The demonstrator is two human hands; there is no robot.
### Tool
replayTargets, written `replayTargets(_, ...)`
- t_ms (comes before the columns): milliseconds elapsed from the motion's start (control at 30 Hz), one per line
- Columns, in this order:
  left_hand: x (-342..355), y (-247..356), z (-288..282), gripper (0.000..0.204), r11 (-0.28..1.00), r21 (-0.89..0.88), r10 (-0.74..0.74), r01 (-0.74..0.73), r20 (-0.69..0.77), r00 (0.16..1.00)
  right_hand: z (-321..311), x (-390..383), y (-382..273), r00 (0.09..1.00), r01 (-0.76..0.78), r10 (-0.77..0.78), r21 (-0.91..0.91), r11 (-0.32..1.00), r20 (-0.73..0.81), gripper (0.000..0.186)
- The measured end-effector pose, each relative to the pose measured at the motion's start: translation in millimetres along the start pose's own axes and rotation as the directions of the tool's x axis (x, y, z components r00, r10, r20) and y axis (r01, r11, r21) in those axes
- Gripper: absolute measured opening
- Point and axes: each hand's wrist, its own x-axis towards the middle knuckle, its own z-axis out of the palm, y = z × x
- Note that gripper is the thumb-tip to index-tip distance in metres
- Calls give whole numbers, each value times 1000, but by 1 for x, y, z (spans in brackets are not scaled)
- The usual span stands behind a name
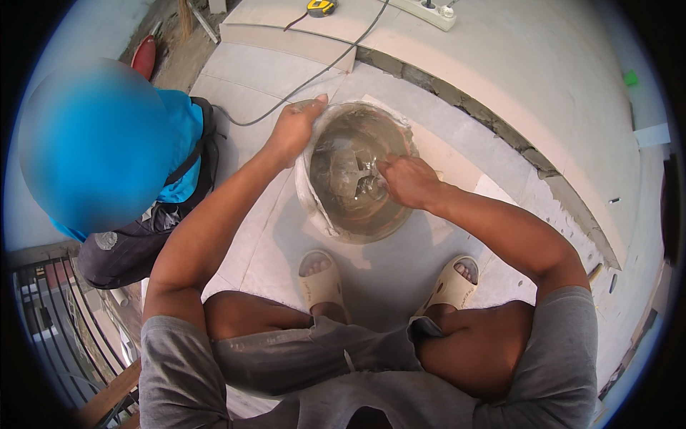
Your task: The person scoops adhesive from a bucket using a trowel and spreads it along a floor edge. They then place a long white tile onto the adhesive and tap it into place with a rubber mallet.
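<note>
A bucket (319,209) smeared with dried cement stands on the tiled floor in front of my feet. Wet grey mortar (364,211) lies inside it, with a shiny surface. At the bucket's upper left, my left hand (294,132) grips the rim, its thumb reaching over the edge. My right hand (409,181) is closed in a fist over the bucket's right side. Out of that fist a trowel (344,175) points left, its blade down in the mortar; the fingers hide its handle.
A person in a blue top (184,136) crouches close on my left. Across the far side runs a raised tiled step (500,79) with a rough edge. On it are a yellow tape measure (321,8) and a white power strip (429,12). A dark cable (314,75) crosses the floor beyond the bucket.
</note>
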Motion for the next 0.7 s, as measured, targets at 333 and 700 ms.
replayTargets(333,3,10,6,47,996,-81,-34,31,-41,999,13,-37,20,952,57,-8,154,986,-308,40)
replayTargets(700,17,-2,-21,46,958,-258,-130,121,-19,991,-22,-53,56,876,-27,232,437,899,-423,36)
